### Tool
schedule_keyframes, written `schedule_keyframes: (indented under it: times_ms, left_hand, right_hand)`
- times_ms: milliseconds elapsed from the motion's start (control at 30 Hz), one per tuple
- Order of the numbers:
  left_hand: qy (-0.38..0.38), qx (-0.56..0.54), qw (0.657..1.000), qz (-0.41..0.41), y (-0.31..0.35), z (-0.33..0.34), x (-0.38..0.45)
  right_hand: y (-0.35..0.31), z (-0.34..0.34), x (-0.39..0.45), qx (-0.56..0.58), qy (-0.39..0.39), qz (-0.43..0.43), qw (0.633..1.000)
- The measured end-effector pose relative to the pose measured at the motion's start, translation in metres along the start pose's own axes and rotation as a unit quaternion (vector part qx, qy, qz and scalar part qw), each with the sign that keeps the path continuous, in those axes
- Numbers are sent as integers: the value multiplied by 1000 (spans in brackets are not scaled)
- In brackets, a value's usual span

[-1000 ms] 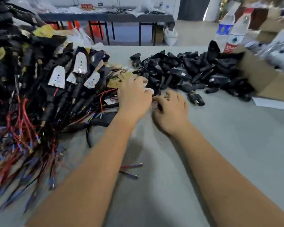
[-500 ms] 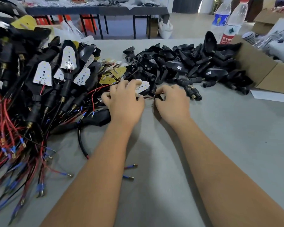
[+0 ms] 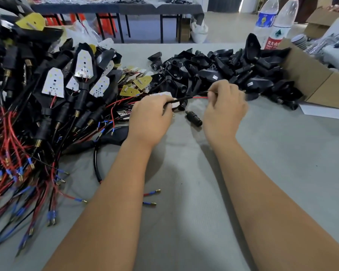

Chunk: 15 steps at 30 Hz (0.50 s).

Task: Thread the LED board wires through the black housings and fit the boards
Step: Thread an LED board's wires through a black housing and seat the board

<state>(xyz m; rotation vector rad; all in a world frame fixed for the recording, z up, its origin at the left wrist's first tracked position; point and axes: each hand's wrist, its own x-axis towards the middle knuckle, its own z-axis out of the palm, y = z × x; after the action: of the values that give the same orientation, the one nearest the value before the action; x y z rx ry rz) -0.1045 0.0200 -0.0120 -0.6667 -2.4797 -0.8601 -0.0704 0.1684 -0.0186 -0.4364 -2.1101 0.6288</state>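
1. My left hand grips the sleeved wires at frame centre.
2. My right hand pinches the thin, limp red wire; I judge it best held near its tip.

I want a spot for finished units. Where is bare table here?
Bare grey table lies right of the right forearm, below the cardboard box. Crowded: wired assemblies at left, black housings beyond the hands.
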Motion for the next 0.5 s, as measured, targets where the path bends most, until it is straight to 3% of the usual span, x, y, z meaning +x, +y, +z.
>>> schedule_keyframes:
  times_ms: [67, 167, 200, 267, 300, 367, 433, 500]
  left_hand:
    - [3, 17, 1000, -15, -2, 1, 1]
    - [43, -50, 998, -18, 1, 0, -1]
    - [60, -73, 995, -9, 3, -1, -1]
    - [70, -93, 993, 21, 9, 1, -3]
    - [62, -96, 993, 38, 14, 2, -5]
    - [37, -108, 992, 54, 23, 5, -7]
    - [13, -113, 992, 54, 27, 7, -9]
    - [0, -72, 997, 41, 26, 9, -11]
  right_hand:
    - [2, -3, 0, 14, 14, 46, 999]
    - [-2, -7, -3, 57, 79, 9, 995]
    - [-5, -8, -5, 101, 76, -3, 992]
    - [-11, -9, -8, 195, -24, 29, 980]
    - [-15, -9, -10, 249, -90, 66, 962]
    - [-24, -9, -12, 407, -174, 149, 884]
    - [-27, -10, -11, 525, -177, 234, 799]
    - [-22, -11, -8, 559, -155, 290, 761]
